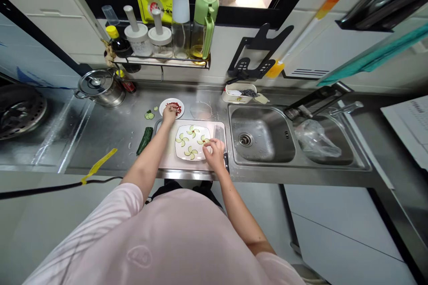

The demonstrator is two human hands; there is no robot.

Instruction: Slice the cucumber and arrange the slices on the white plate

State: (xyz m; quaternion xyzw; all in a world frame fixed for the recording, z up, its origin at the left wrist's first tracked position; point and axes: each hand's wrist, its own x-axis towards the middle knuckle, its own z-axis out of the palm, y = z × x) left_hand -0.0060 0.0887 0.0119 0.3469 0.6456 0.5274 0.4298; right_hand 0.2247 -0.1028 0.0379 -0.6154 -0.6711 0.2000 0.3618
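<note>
Left hand [169,114] sits over a small round plate [176,103] at the far edge of a white cutting board [167,156], its fingers bunched against a heap of small red pieces [175,107]. The fingers are closed together, but whether they grasp any red pieces cannot be determined.

Right hand [214,153] is at the right side of a white square plate [193,158] on the board, with its fingertips [205,141] at a fan of cucumber slices [203,140]. It is partly curled; any grasp cannot be confirmed. Four such fans lie on the plate.

A cucumber piece [145,140] lies on the steel surface [110,142] just left of the board, with loose cucumber slices [149,115] farther away, beside the small plate. A knife [225,158] lies along the board's right edge, near the right hand.

A steel pot [100,88] with its lid on stands at far left. A double sink [261,133] is set to the right, with a plastic bag [317,139] in its right basin. Bottles [203,31] stand on a shelf [160,62] along the far wall.
</note>
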